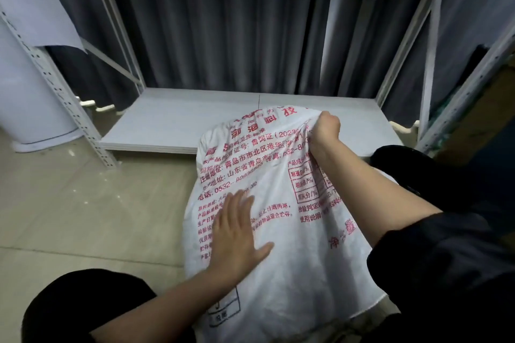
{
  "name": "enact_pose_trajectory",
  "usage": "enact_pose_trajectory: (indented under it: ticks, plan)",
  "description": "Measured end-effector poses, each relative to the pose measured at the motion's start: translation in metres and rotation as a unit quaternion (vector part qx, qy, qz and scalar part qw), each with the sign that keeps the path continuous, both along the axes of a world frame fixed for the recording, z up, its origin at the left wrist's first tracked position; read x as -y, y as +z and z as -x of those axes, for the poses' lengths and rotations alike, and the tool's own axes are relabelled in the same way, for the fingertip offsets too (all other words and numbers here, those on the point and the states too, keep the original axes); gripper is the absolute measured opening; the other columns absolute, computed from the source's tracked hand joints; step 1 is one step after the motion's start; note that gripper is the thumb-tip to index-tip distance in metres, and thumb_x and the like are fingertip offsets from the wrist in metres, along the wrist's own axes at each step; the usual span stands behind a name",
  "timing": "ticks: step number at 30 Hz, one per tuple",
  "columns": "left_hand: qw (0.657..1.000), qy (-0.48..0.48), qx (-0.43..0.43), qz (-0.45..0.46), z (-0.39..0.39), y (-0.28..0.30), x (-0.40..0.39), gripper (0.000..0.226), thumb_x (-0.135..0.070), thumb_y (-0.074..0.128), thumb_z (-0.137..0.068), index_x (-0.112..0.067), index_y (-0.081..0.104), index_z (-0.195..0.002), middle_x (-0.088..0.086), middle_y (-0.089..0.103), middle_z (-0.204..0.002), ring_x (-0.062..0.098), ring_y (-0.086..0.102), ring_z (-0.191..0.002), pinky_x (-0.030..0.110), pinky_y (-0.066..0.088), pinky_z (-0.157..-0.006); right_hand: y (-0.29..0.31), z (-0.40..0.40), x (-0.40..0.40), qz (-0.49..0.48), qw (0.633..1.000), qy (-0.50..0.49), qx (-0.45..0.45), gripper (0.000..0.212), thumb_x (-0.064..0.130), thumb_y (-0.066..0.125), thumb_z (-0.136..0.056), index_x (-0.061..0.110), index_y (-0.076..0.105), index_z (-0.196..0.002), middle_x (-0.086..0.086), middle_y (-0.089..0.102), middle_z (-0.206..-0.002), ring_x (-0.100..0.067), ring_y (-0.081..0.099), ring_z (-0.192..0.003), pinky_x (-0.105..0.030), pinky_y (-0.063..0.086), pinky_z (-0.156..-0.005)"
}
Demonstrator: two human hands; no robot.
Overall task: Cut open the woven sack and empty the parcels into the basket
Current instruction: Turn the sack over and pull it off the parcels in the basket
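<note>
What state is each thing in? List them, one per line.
Sack: full, bulging, no cut visible, lifted at its far corner.
Left hand: open, flat on the sack.
Right hand: fist shut on the sack's corner.
Shelf: low board, bare where visible.
Curtain: drawn shut.
Basket, parcels: not in view.

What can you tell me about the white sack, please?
The sack is white woven plastic printed with red Chinese text and boxed tables. It bulges, full, standing tilted on the tiled floor before a low shelf. The left hand lies flat on its front; the right hand grips its bunched top corner. No cut shows.
</note>
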State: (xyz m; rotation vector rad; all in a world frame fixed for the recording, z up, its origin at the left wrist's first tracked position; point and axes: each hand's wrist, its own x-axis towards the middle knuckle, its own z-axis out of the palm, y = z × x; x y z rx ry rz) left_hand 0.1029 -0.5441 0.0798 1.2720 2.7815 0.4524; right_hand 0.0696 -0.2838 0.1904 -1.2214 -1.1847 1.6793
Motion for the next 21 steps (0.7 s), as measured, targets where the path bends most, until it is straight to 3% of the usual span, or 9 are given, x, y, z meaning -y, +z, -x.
enact_pose_trajectory:
  ticks: [3, 5, 7, 9, 11, 15, 18, 20, 21]
  plan:
    - [0.992, 0.088, -0.025, -0.084, 0.022, 0.002, -0.006, 0.074, -0.065, 0.055, -0.068, -0.015, 0.048, -0.122, 0.009, 0.053, -0.122, 0.031, 0.053, -0.111, 0.045, 0.047, -0.089, -0.002, -0.004, -0.008, 0.024, 0.999, -0.033, -0.032, 0.014, 0.013, 0.035, -0.094, 0.005, 0.047, -0.092, -0.004, 0.051, -0.083, -0.021, 0.05, -0.076, -0.03, 0.042, -0.074]
    - [0.99, 0.074, -0.077, -0.096, 0.032, 0.011, -0.014, 0.04, -0.054, 0.059, -0.074, -0.021, 0.056, -0.096, 0.003, 0.054, -0.098, 0.025, 0.056, -0.088, 0.038, 0.047, -0.071, -0.003, -0.008, -0.014, 0.039, 0.997, -0.054, -0.036, 0.016, 0.013, 0.035, -0.094, 0.007, 0.047, -0.085, -0.002, 0.051, -0.08, -0.02, 0.051, -0.072, -0.03, 0.044, -0.072]
    - [0.991, 0.055, -0.093, -0.077, 0.037, 0.016, -0.023, 0.022, -0.036, 0.075, -0.073, -0.022, 0.06, -0.081, 0.003, 0.055, -0.093, 0.025, 0.057, -0.082, 0.038, 0.047, -0.066, -0.004, -0.012, -0.021, 0.048, 0.996, -0.074, -0.033, 0.022, 0.015, 0.037, -0.093, 0.012, 0.042, -0.072, 0.001, 0.047, -0.071, -0.017, 0.048, -0.062, -0.029, 0.043, -0.06]
    - [0.992, 0.034, -0.095, -0.08, 0.042, 0.019, -0.032, 0.015, -0.025, 0.077, -0.075, -0.02, 0.065, -0.082, 0.008, 0.06, -0.111, 0.031, 0.06, -0.101, 0.046, 0.05, -0.075, -0.005, -0.018, -0.03, 0.071, 0.992, -0.103, -0.035, 0.021, 0.018, 0.039, -0.092, 0.013, 0.043, -0.071, 0.002, 0.048, -0.07, -0.017, 0.05, -0.062, -0.028, 0.043, -0.056]
    - [0.992, 0.008, -0.058, -0.111, 0.041, 0.031, -0.039, 0.011, -0.023, 0.06, -0.089, -0.018, 0.063, -0.099, 0.008, 0.055, -0.13, 0.031, 0.053, -0.118, 0.046, 0.047, -0.089, -0.002, -0.024, -0.04, 0.074, 0.991, -0.113, -0.026, 0.022, 0.019, 0.039, -0.093, 0.012, 0.047, -0.074, 0.003, 0.049, -0.071, -0.016, 0.052, -0.064, -0.027, 0.045, -0.057]
    - [0.993, -0.013, -0.042, -0.111, 0.047, 0.064, -0.052, 0.02, -0.031, 0.034, -0.1, -0.017, 0.044, -0.109, 0.011, 0.067, -0.101, 0.039, 0.06, -0.092, 0.039, 0.042, -0.069, 0.013, -0.037, -0.064, -0.038, 0.997, -0.033, 0.053, 0.033, 0.012, 0.034, -0.099, 0.019, 0.038, -0.066, 0.001, 0.043, -0.07, -0.01, 0.041, -0.056, -0.022, 0.041, -0.049]
    - [0.987, -0.01, -0.016, -0.157, 0.059, 0.092, -0.067, 0.017, -0.028, 0.034, -0.1, -0.015, 0.042, -0.107, 0.018, 0.066, -0.095, 0.041, 0.059, -0.088, 0.039, 0.039, -0.066, 0.02, -0.039, -0.066, -0.097, 0.984, 0.07, 0.135, 0.012, 0.011, 0.043, -0.092, 0.009, 0.054, -0.094, -0.008, 0.059, -0.093, -0.019, 0.058, -0.073, -0.033, 0.053, -0.063]
    - [0.982, 0.007, 0.048, -0.182, 0.07, 0.108, -0.081, 0.015, -0.026, 0.035, -0.1, -0.012, 0.042, -0.099, 0.019, 0.064, -0.093, 0.039, 0.058, -0.086, 0.039, 0.04, -0.067, 0.021, -0.04, -0.062, -0.184, 0.941, 0.151, 0.242, 0.045, 0.019, 0.053, -0.089, 0.011, 0.043, -0.132, -0.014, 0.054, -0.128, -0.03, 0.059, -0.107, -0.046, 0.05, -0.092]
    - [0.978, 0.024, 0.08, -0.189, 0.077, 0.113, -0.089, 0.014, -0.025, 0.035, -0.099, -0.012, 0.04, -0.095, 0.019, 0.063, -0.093, 0.037, 0.056, -0.085, 0.039, 0.041, -0.069, 0.022, -0.043, -0.056, -0.251, 0.896, 0.188, 0.314, 0.057, 0.024, 0.056, -0.088, 0.012, 0.035, -0.14, -0.013, 0.044, -0.139, -0.032, 0.051, -0.121, -0.047, 0.042, -0.102]
